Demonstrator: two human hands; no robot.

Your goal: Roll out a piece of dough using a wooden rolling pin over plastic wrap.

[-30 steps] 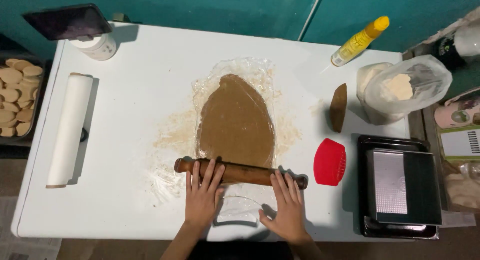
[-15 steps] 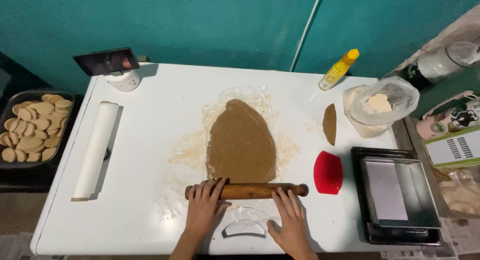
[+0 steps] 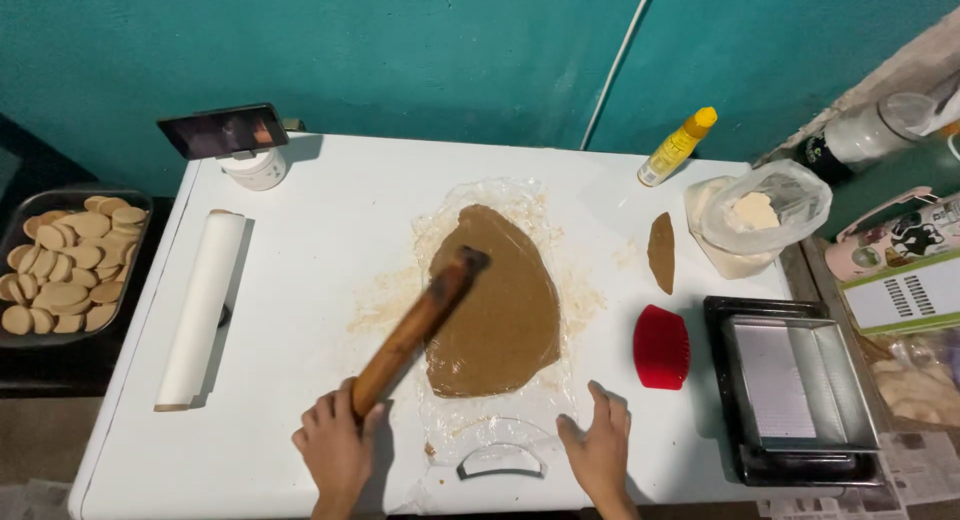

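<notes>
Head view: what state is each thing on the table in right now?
Rolling pin: lifted at an angle over the dough, held at its near end by the left hand.
Dough: rolled flat on plastic wrap.
Right hand: flat on the wrap, holding nothing.
Yellow bottle: capped, tilted.
Paper roll: rolled up.

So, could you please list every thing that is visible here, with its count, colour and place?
table: 1, white, centre
dough sheet: 1, brown, on clear plastic film at the table middle
rolling pin: 1, brown wood, slanted across the dough's left edge
paper roll: 1, white, table left
phone: 1, dark, on a white jar at the back left
squeeze bottle: 1, yellow, back right
flour bag: 1, clear, right
scraper: 1, red, right of the dough
baking tins: 2, dark and silver, stacked at the right edge
tray of biscuits: 1, pale brown, far left
left hand: holds the rolling pin's near end
right hand: flat on the plastic film
</notes>
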